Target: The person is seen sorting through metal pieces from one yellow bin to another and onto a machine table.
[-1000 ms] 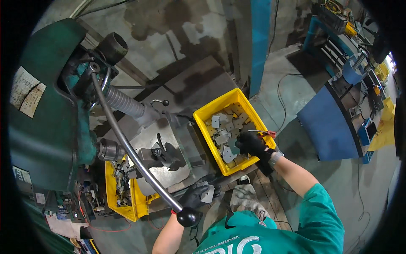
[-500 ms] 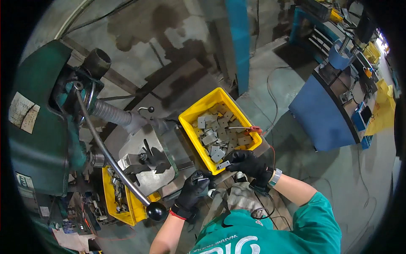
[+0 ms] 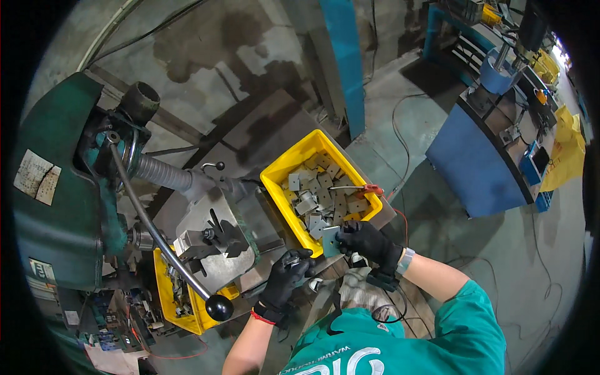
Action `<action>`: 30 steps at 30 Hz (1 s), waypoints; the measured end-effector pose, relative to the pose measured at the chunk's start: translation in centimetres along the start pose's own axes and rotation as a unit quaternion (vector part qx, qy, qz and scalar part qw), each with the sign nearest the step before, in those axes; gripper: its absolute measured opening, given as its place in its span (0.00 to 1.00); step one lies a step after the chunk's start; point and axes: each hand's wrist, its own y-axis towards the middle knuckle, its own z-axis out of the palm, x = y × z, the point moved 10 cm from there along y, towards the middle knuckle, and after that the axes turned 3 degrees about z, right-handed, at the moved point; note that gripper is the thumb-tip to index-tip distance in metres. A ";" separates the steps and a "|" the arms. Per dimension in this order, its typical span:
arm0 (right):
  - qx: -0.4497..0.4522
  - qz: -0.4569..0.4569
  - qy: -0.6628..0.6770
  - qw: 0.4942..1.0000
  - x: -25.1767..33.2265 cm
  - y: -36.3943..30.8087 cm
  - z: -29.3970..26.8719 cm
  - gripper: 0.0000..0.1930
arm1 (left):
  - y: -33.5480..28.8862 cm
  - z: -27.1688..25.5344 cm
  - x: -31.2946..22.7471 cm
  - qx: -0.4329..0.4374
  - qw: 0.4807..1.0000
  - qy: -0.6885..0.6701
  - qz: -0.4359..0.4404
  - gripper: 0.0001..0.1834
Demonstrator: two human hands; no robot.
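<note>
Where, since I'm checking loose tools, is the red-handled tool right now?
In the head view, right of centre, the red-handled tool lies at the right rim of the larger yellow bin, its shaft over metal pieces, beyond the right hand.

Green shirt: white lettering, one large run plus a smaller line. Green machine housing: off-white paper label, smaller white label lower down, print too small to read. Yellow sheet far right: dark characters.
</note>
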 end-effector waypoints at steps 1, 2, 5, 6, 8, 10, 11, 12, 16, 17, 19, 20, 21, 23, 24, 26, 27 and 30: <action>-0.015 0.025 -0.031 0.999 -0.3 0.0 -0.2 0.08 | 0.0 0.1 0.0 -0.007 1.000 0.005 -0.006 0.12; 0.012 0.022 -0.014 1.000 -0.6 0.0 0.2 0.09 | 0.1 0.4 -0.4 -0.008 1.000 0.027 -0.005 0.11; 0.065 0.077 0.101 0.990 -2.6 0.4 1.5 0.10 | 0.4 1.3 -1.5 -0.011 0.998 0.065 -0.008 0.10; 0.064 0.137 0.182 0.972 -3.9 0.7 2.1 0.10 | 0.5 1.5 -1.4 -0.012 0.998 0.059 -0.015 0.11; 0.080 0.223 0.290 0.927 -5.8 1.0 3.4 0.11 | 0.7 1.6 -1.3 -0.011 0.998 0.054 -0.022 0.12; 0.109 0.273 0.347 0.891 -7.1 1.1 4.3 0.12 | 1.2 1.6 -0.9 -0.002 0.998 0.054 -0.024 0.13; 0.115 0.282 0.353 0.885 -7.3 1.0 4.5 0.11 | 1.4 1.6 -0.7 -0.001 0.999 0.045 -0.029 0.13; 0.123 0.292 0.358 0.878 -7.3 0.8 4.9 0.11 | 1.4 1.5 -0.6 -0.002 0.999 0.036 -0.034 0.14; 0.158 0.299 0.354 0.872 -8.6 0.9 5.6 0.11 | 1.4 1.8 -0.8 0.009 0.999 0.007 -0.049 0.15; 0.162 0.311 0.368 0.861 -9.2 0.9 5.8 0.12 | 1.5 1.8 -0.8 0.012 0.998 0.045 -0.043 0.15; 0.172 0.335 0.394 0.839 -9.6 0.8 6.5 0.13 | 1.6 1.5 -0.7 0.015 0.992 0.120 -0.033 0.16; 0.188 0.329 0.393 0.838 -9.4 0.6 6.8 0.13 | 1.5 1.5 -0.2 0.006 0.997 0.062 -0.055 0.16; 0.204 0.323 0.392 0.837 -8.4 0.1 7.3 0.14 | 1.4 1.5 0.2 -0.003 0.997 0.004 -0.078 0.16; 0.241 0.307 0.398 0.830 -7.7 0.0 7.9 0.16 | 1.4 1.5 0.8 -0.014 0.993 -0.057 -0.103 0.16; 0.259 0.296 0.405 0.825 -7.7 0.1 8.2 0.16 | 1.4 1.5 0.9 -0.014 0.993 -0.060 -0.105 0.16; 0.276 0.285 0.418 0.818 -7.6 0.1 8.5 0.17 | 1.5 1.5 1.0 -0.011 0.991 -0.072 -0.108 0.15; 0.273 0.286 0.424 0.814 -7.7 0.0 8.6 0.17 | 1.5 1.5 1.1 -0.009 0.991 -0.080 -0.109 0.15; 0.259 0.276 0.428 0.820 -6.4 -0.3 8.9 0.17 | 1.7 1.3 1.3 -0.011 0.991 -0.095 -0.097 0.15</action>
